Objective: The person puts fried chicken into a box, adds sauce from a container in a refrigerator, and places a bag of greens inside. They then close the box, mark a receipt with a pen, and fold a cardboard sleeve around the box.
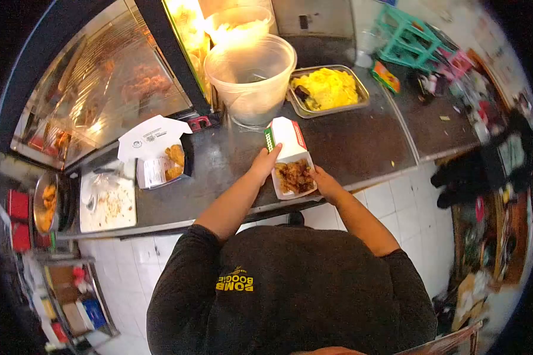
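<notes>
The left hand and right hand each curl a grip round opposite sides of a box of browned pieces at the tabletop's front edge. Toward the back edge, a tray holds yellow food; leftward, another box holds golden pieces.

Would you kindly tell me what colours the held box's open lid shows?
The lid is white inside, with green and red sides, best seen in the head view.

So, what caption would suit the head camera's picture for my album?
Left hand and right hand hold an open box of browned food at a dark counter.
</notes>
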Action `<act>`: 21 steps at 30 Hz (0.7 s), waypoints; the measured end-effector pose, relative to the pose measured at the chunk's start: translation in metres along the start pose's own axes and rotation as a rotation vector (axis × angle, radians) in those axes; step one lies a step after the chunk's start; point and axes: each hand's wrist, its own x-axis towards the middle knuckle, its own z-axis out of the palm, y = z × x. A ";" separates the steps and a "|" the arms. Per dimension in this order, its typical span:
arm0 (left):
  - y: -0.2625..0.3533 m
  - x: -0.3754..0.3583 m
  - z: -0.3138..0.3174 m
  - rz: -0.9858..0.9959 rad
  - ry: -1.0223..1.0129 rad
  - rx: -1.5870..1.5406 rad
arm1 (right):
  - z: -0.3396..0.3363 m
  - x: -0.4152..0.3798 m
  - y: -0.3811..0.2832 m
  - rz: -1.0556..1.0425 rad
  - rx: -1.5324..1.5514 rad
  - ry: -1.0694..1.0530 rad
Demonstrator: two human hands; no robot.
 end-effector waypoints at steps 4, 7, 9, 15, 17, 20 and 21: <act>-0.004 0.039 -0.010 0.101 0.255 0.428 | -0.042 0.051 -0.024 0.007 -0.511 -0.230; 0.034 0.023 -0.014 0.071 0.206 0.609 | -0.050 0.083 -0.034 -0.089 -0.775 -0.093; 0.040 0.010 -0.010 0.154 0.204 0.551 | -0.031 0.086 -0.091 -0.045 -0.822 -0.036; 0.061 -0.028 -0.026 0.418 0.065 0.490 | -0.046 0.115 -0.103 -0.533 -0.779 -0.340; 0.051 -0.035 -0.034 0.555 -0.018 0.842 | -0.062 0.116 -0.095 -0.723 -0.963 -0.400; 0.036 -0.039 -0.033 0.817 -0.114 1.252 | -0.081 0.113 -0.080 -0.925 -1.204 -0.481; 0.037 -0.040 -0.032 0.840 -0.081 1.228 | -0.086 0.110 -0.078 -0.907 -1.180 -0.445</act>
